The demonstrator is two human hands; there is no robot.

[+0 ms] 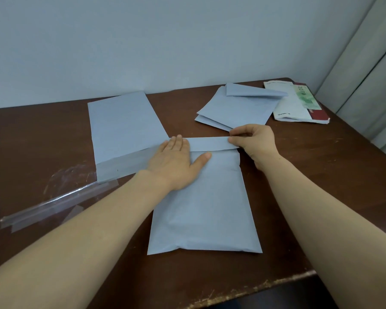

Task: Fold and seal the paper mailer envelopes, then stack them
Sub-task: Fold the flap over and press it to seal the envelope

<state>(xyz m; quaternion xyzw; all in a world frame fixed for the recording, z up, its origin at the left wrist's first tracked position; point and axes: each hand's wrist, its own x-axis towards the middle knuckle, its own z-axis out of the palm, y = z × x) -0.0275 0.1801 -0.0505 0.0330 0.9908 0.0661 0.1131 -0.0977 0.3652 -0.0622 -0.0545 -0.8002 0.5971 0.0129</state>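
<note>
the step in hand looks like sealing. the mailer (203, 208) lies flat on the table (31, 141) under both hands, its closed end toward the person, and its flap (210, 143) is already folded over at the far end. the left hand (176, 162) is open and flat, fingers straight, pressing on the flap's left end, with the thumb spread onto the body below it. the right hand (254, 141) pinches the flap's right end between thumb and curled fingers (whether the adhesive has taken along the whole flap cannot be told).

the next move, i judge, calls for a firm press along the flap from the left hand toward the right. the mailer then needs lifting onto the stack (236, 110), which lies just beyond the right hand. an unfolded mailer (123, 128) lies beyond the left hand and to its left, right up against the flap's left end, and is probably next in line. clear peeled strips (54, 206) lie left of the left forearm, and some booklets (299, 103) sit beyond the right hand, to the right of the stack.
</note>
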